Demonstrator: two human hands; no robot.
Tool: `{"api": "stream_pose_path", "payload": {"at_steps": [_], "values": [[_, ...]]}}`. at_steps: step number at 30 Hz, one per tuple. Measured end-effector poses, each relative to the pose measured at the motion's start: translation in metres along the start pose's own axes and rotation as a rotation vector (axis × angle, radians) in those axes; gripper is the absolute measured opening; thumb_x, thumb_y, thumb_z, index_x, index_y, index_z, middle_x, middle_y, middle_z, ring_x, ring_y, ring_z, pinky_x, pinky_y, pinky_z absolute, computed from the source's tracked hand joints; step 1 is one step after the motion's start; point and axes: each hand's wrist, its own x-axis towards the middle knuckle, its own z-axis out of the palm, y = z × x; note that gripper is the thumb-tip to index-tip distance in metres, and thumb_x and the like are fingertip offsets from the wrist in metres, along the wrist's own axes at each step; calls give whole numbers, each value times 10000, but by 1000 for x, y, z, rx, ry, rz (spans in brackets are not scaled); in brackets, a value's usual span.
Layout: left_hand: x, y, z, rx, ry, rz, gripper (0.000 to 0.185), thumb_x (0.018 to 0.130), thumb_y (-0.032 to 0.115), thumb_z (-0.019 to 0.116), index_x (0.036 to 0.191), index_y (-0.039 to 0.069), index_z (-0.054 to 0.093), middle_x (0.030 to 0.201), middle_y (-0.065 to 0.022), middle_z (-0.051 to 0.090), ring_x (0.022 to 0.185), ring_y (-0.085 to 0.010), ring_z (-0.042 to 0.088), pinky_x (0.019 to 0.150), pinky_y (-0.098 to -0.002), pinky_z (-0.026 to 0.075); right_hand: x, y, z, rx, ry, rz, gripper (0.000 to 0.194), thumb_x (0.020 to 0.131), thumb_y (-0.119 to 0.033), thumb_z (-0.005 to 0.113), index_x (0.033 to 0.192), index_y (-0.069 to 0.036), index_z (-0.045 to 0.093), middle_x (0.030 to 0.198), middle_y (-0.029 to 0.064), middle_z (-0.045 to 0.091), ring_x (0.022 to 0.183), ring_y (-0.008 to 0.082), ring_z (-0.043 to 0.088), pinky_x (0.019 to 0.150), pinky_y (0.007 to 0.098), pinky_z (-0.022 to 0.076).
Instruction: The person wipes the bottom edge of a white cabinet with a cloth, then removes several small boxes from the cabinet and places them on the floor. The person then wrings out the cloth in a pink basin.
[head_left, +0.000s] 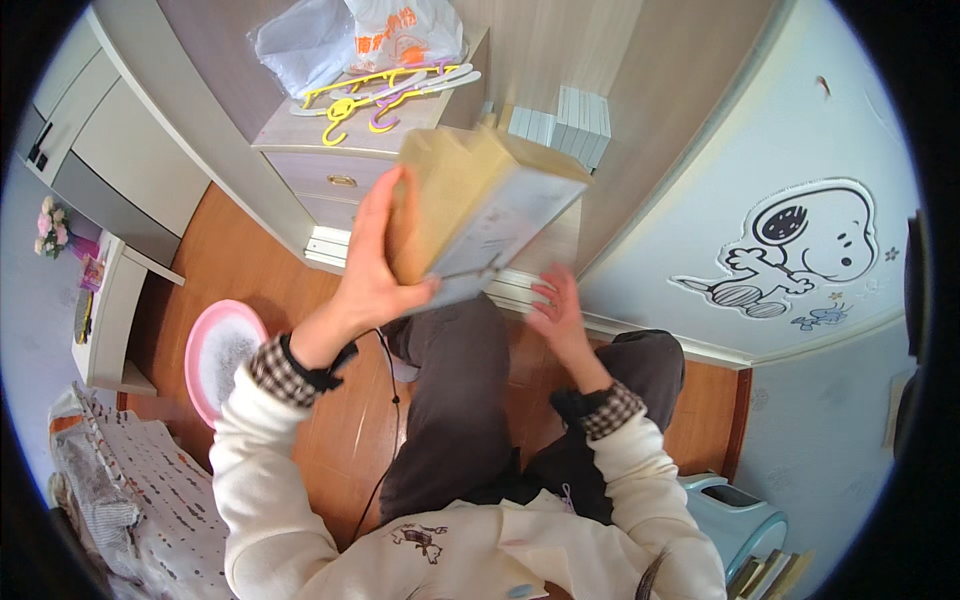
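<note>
A thick stack of books (502, 225), blurred, with yellowish page edges and a pale cover bearing writing, is held tilted in the air by my left hand (375, 255), its thumb on the cover and its fingers on the far side. My right hand (559, 315) is off the stack, below and to the right of it, with fingers apart and nothing in it. Beyond the stack, a row of pale books (581, 124) stands inside a wooden cabinet (600, 52).
Yellow, grey and purple hangers (341, 109) and plastic bags (409, 34) lie on a drawer unit (330, 169). A pink basin (196, 367) with suds stands on the floor at left. A sliding door (652, 262) is at right; a light-blue stool (742, 510) is lower right.
</note>
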Motion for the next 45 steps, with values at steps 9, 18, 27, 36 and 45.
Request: {"api": "stream_pose_path", "payload": {"at_steps": [9, 18, 27, 36, 45], "values": [[-100, 74, 48, -759, -255, -745, 914, 598, 59, 608, 1409, 45, 186, 1382, -124, 323, 1278, -241, 318, 1050, -346, 275, -96, -73, 6, 344, -103, 116, 1097, 720, -149, 749, 1431, -108, -86, 1419, 125, 214, 1275, 211, 252, 1047, 360, 254], [-112, 133, 123, -584, -645, -583, 1008, 651, 372, 755, 1384, -11, 178, 1357, -160, 331, 1213, -256, 389, 1005, -386, 318, -210, -117, -47, 596, 245, -238, 1005, 724, -122, 696, 1432, -102, -18, 1400, 92, 240, 1277, 191, 260, 1040, 328, 252], [-77, 177, 246, -758, -973, -337, 804, 767, 238, 673, 1397, 54, 207, 1327, -110, 360, 1098, -221, 442, 937, -324, 368, -344, -183, -135, 881, 768, -346, 438, 803, -200, 524, 1176, 27, 478, 1097, 150, 564, 1012, 241, 559, 890, 358, 452], [-86, 142, 280, -615, -1289, -560, 473, 808, 27, 583, 1245, 59, 406, 1128, -89, 486, 957, -161, 541, 820, -295, 464, -504, -258, -195, 177, 1786, -1082, 464, 828, -285, 509, 1170, 23, 461, 1091, 159, 574, 983, 314, 580, 881, 420, 461], [-99, 112, 286, -580, -1320, -640, 347, 834, 25, 567, 1169, 46, 478, 1013, -62, 562, 881, -145, 570, 808, -268, 465, -467, -159, -154, 474, 1623, -290, 226, 774, -198, 580, 925, -30, 596, 878, 63, 598, 753, 159, 586, 712, 287, 498]]}}
